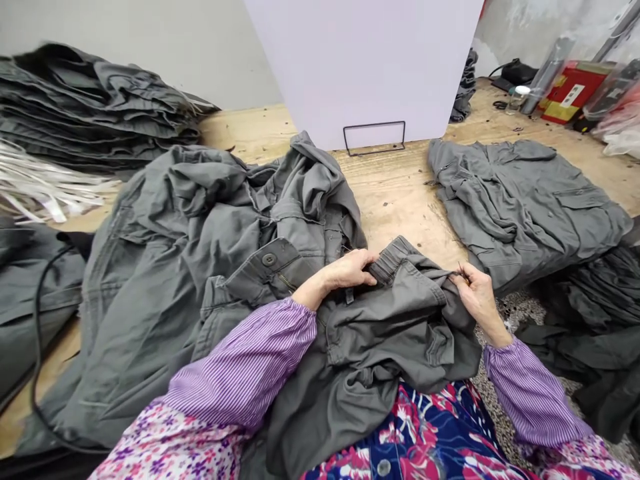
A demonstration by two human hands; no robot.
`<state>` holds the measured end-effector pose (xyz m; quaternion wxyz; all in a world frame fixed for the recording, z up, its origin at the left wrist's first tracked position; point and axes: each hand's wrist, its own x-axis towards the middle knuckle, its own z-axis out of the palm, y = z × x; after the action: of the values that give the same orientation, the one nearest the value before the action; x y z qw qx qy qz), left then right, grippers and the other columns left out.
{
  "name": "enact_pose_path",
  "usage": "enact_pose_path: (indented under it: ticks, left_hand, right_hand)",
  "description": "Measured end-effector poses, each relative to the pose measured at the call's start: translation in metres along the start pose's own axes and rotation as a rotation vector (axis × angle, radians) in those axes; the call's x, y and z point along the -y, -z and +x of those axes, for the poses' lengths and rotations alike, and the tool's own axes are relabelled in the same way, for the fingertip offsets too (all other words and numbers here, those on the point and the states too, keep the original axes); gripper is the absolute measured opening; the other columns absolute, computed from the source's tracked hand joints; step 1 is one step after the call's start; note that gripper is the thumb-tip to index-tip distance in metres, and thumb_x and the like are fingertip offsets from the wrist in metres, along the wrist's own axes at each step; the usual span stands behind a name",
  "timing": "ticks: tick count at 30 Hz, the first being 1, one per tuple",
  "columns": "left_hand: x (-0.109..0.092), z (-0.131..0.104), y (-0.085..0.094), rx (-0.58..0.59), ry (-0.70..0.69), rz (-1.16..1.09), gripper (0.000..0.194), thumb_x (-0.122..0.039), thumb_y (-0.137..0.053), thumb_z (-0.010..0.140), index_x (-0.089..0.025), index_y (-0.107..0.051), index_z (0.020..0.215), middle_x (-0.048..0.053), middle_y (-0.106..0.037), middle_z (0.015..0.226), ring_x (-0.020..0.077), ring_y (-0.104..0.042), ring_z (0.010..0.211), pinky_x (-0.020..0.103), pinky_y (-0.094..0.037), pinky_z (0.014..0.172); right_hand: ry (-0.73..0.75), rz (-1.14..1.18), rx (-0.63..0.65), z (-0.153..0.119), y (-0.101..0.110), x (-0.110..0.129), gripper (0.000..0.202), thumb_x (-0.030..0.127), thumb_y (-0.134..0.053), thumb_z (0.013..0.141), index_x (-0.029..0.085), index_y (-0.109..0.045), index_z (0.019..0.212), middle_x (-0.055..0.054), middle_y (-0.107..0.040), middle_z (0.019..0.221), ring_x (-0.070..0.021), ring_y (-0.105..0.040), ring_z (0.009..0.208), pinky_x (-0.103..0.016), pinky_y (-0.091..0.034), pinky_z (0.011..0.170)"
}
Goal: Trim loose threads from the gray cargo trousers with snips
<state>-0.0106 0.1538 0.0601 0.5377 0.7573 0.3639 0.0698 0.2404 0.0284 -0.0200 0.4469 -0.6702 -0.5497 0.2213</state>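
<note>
A pair of dark grey-green trousers (380, 327) lies across my lap and the table's front edge. My left hand (349, 272) is closed on its gathered elastic waistband (395, 259), thumb and fingers pinching the cloth. On the other side, my right hand (473, 290) pinches the garment's edge near a pocket. Something small and dark shows at the right fingertips, too small to make out. Left of my left hand, the waistband's button end (269, 260) lies open, with a button and a brass zip showing.
More grey trousers (165, 220) spread over the table's left side, a folded stack (90, 113) behind them. White strips (45, 180) lie at far left near a black cable (36, 347). A folded pair (525, 200) sits right; a white board (370, 67) stands at the back.
</note>
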Motion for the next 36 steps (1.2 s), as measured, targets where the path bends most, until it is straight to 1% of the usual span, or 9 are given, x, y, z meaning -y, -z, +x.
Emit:
enact_pose_path:
  ticks: [5,9,15,18,22,26,28,33,36]
  left_hand:
    - [-0.004,-0.007,-0.006,0.067,0.029,-0.522,0.019,-0.016,-0.071,0.058,-0.011,-0.065,0.076,0.003,-0.068,0.072,0.0133,-0.061,0.065,0.024,-0.048,0.065]
    - [-0.008,-0.014,-0.006,0.06,0.022,-0.753,0.027,-0.013,-0.076,0.054,-0.01,-0.066,0.08,0.004,-0.069,0.07,0.0112,-0.061,0.06,0.021,-0.048,0.062]
    - [-0.008,-0.016,-0.011,0.015,-0.022,-0.718,0.031,-0.011,-0.077,0.052,-0.009,-0.068,0.082,0.003,-0.068,0.072,0.0105,-0.06,0.062,0.02,-0.046,0.062]
    - [-0.008,-0.017,-0.014,-0.029,-0.057,-0.648,0.031,-0.012,-0.076,0.053,-0.01,-0.068,0.083,0.002,-0.067,0.073,0.0087,-0.057,0.062,0.018,-0.042,0.059]
    - [-0.006,-0.016,-0.017,-0.083,-0.102,-0.579,0.032,-0.012,-0.076,0.051,-0.009,-0.069,0.083,0.001,-0.065,0.072,0.0087,-0.055,0.063,0.018,-0.04,0.059]
    - [-0.004,-0.015,-0.02,-0.101,-0.052,-0.657,0.031,-0.009,-0.074,0.049,-0.01,-0.069,0.08,0.0,-0.064,0.068,0.0084,-0.054,0.06,0.018,-0.039,0.057]
    - [-0.005,-0.016,-0.022,-0.123,0.005,-0.717,0.029,-0.008,-0.073,0.048,-0.01,-0.069,0.076,-0.001,-0.064,0.064,0.008,-0.054,0.056,0.018,-0.04,0.054]
    - [-0.008,-0.019,-0.023,-0.099,0.065,-0.847,0.028,-0.007,-0.071,0.046,-0.009,-0.068,0.073,0.001,-0.066,0.064,0.0086,-0.056,0.053,0.019,-0.043,0.055]
    - [-0.009,-0.019,-0.022,-0.114,0.062,-0.891,0.027,-0.005,-0.07,0.046,-0.009,-0.068,0.072,0.001,-0.067,0.062,0.0083,-0.057,0.052,0.019,-0.043,0.055]
  right_hand:
    - [0.064,-0.17,-0.018,0.006,0.004,-0.001,0.02,0.036,-0.055,0.079,0.019,-0.051,0.071,0.001,-0.05,0.064,-0.0131,-0.045,0.058,-0.025,-0.034,0.056]
    - [0.204,-0.277,-0.156,0.013,0.005,0.023,0.019,0.036,-0.059,0.079,0.018,-0.058,0.082,-0.004,-0.06,0.076,-0.0161,-0.053,0.066,-0.026,-0.039,0.061]
    - [0.389,-0.015,-0.003,0.017,-0.021,0.074,0.011,0.029,-0.06,0.081,0.018,-0.061,0.081,-0.001,-0.059,0.069,-0.011,-0.049,0.055,-0.022,-0.039,0.05]
    - [0.471,0.03,0.033,0.025,-0.035,0.091,0.014,0.027,-0.062,0.081,0.017,-0.063,0.09,-0.001,-0.06,0.073,-0.0111,-0.05,0.057,-0.023,-0.04,0.054]
    - [0.575,0.008,0.112,0.035,-0.046,0.103,0.006,0.018,-0.058,0.082,0.017,-0.063,0.085,-0.001,-0.059,0.071,-0.0117,-0.051,0.06,-0.023,-0.039,0.057]
    - [0.648,-0.066,0.12,0.04,-0.053,0.104,0.016,0.004,-0.048,0.076,0.017,-0.055,0.069,0.0,-0.053,0.065,-0.0113,-0.048,0.059,-0.023,-0.035,0.056]
    - [0.628,-0.042,0.092,0.04,-0.055,0.103,0.016,0.005,-0.046,0.076,0.017,-0.052,0.067,0.001,-0.051,0.063,-0.0112,-0.047,0.059,-0.023,-0.035,0.056]
    - [0.39,0.132,0.063,0.038,-0.051,0.096,0.024,0.025,-0.048,0.087,0.019,-0.046,0.064,0.005,-0.042,0.055,-0.0087,-0.039,0.049,-0.021,-0.033,0.048]
    - [0.362,0.095,0.111,0.035,-0.042,0.088,0.019,0.037,-0.052,0.086,0.019,-0.051,0.08,0.002,-0.051,0.065,-0.0105,-0.047,0.054,-0.022,-0.04,0.052]
